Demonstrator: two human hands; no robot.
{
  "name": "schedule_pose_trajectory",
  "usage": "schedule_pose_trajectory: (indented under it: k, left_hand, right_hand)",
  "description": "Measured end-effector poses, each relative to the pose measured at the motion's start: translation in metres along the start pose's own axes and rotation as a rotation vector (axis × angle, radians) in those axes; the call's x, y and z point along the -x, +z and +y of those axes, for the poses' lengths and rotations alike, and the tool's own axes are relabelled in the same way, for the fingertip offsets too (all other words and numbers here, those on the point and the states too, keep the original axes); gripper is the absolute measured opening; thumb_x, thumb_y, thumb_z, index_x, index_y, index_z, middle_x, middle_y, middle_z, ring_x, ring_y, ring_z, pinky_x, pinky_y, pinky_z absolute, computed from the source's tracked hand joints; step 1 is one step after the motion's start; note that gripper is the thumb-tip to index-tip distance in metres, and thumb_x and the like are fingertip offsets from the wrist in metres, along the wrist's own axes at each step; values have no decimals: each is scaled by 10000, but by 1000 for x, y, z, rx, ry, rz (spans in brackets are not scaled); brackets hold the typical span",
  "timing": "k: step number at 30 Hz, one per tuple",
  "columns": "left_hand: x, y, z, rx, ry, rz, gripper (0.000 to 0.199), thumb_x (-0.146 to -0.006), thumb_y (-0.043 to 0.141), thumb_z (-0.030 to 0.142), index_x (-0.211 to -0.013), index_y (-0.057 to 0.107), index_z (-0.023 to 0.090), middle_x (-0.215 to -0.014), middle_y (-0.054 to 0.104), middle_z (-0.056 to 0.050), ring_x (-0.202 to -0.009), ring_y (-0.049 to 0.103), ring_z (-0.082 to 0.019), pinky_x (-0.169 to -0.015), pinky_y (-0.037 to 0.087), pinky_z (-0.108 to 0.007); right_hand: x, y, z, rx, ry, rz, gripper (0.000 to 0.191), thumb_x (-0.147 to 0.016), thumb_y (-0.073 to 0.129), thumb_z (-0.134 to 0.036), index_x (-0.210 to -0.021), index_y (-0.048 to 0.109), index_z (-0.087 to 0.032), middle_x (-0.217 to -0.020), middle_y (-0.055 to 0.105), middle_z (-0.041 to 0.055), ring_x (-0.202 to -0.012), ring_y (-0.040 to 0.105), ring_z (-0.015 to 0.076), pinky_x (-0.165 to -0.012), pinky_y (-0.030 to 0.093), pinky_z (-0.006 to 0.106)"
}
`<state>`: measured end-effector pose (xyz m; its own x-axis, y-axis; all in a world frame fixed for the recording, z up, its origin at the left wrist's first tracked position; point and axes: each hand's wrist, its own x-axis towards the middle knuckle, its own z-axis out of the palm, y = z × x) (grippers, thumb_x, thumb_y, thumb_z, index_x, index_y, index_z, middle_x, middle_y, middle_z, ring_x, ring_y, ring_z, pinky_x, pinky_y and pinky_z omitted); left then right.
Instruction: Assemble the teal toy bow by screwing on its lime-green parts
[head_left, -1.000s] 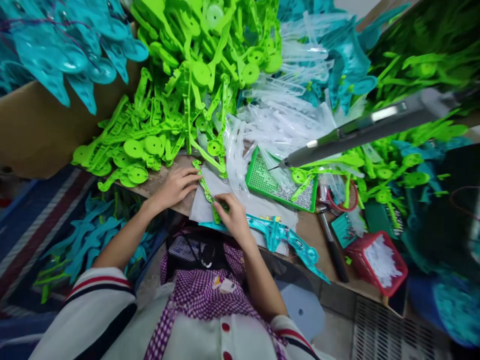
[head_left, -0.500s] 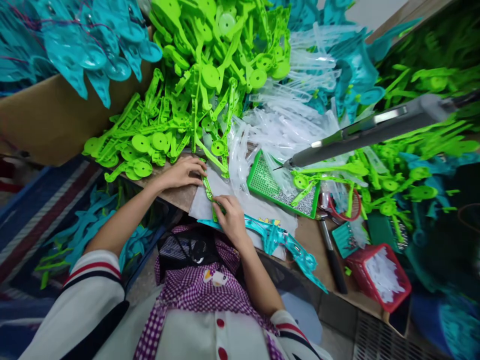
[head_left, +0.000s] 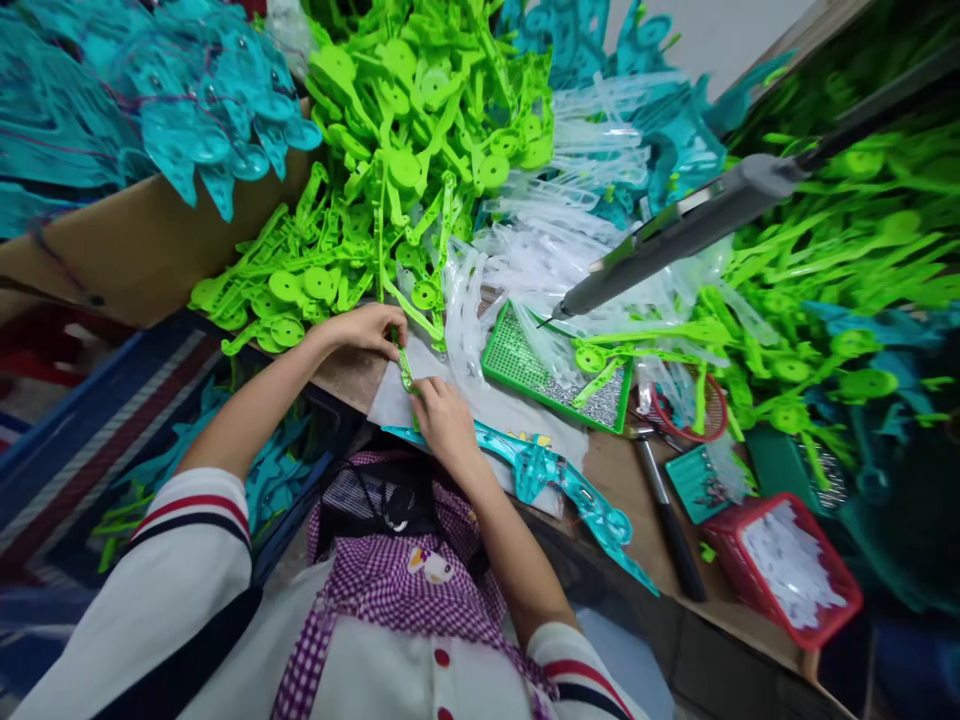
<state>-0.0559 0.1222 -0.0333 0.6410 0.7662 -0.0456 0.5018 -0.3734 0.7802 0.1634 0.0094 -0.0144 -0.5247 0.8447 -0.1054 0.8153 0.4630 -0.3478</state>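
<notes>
My left hand (head_left: 373, 328) pinches the upper end of a slim bright green plastic part (head_left: 406, 372) with thumb and fingers. Lower down, my right hand (head_left: 445, 418) has its fingers closed on the same part, hiding much of its near end. Both hands are just above a pale cloth (head_left: 491, 405) at the bench edge. Under my right wrist lies a long teal plastic bow-shaped piece (head_left: 534, 468), stretching right along the edge. Whether a small piece is also between my fingertips I cannot make out.
A grey electric screwdriver (head_left: 675, 235) hangs tip down over a green tray (head_left: 491, 365) of small metal pieces. Green parts (head_left: 405, 170) and clear strips (head_left: 540, 235) are heaped behind. At right are a hammer (head_left: 667, 520) and a red basket (head_left: 731, 540).
The view has shifted slightly, so the bench appears moved a little left. Both hands stay on the green part; my left fingers have curled in more at its upper end.
</notes>
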Motion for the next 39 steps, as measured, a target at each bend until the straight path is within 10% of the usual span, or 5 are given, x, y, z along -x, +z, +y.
schedule_pose_trajectory:
  k: [33, 39]
  left_hand:
    - [-1, -9, 4, 71, -122, -81, 225, -677, 710, 311, -836, 753, 159, -860, 673, -24, -659, 550, -93, -607, 419, -181]
    - [3, -4, 5, 104, -151, -31, 214, -672, 711, 300, -836, 746, 168, -869, 659, -21, -669, 547, -103, -628, 426, -213]
  right_hand:
    - [-27, -17, 17, -296, -100, -112, 369, -938, 507, -240, -1296, 591, -214, -1261, 614, 98, -1116, 571, 231, -956, 461, 378]
    - [-38, -38, 28, -625, -51, 88, 296, -941, 486, -269, -1175, 649, -192, -1142, 682, 77, -944, 658, 166, -884, 507, 319]
